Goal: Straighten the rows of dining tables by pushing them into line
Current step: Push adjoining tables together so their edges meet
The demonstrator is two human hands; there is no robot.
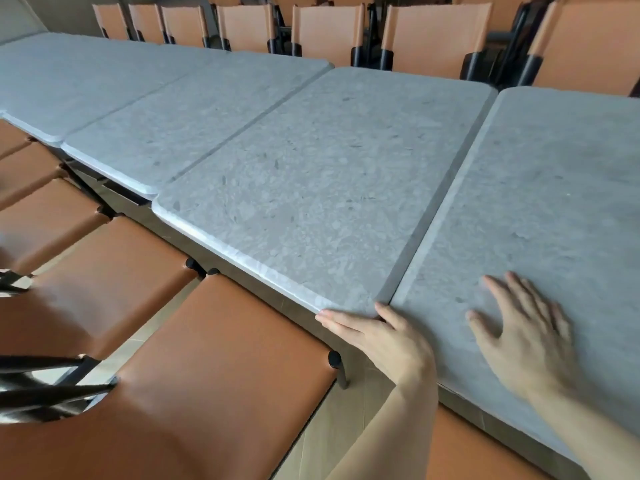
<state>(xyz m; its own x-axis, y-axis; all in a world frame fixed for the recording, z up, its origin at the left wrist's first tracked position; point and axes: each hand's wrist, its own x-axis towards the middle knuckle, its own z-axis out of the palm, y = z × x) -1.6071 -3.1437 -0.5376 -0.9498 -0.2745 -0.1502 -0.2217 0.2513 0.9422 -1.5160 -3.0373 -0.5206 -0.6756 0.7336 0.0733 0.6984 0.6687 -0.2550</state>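
A row of grey speckled stone-top dining tables runs from far left to near right. My left hand (384, 337) lies with straight fingers against the near edge of the middle table (311, 188), at its near right corner, with the thumb at the seam. My right hand (519, 327) rests flat, fingers spread, on top of the rightmost table (554, 188). A narrow dark gap separates these two tops. The tables further left (180, 123) sit stepped back a little from the middle one's near edge.
Tan leather chair seats (207, 375) with black frames line the near side, close under the table edges. More tan chair backs (436, 32) stand along the far side. Pale tiled floor (332, 438) shows between chairs and tables.
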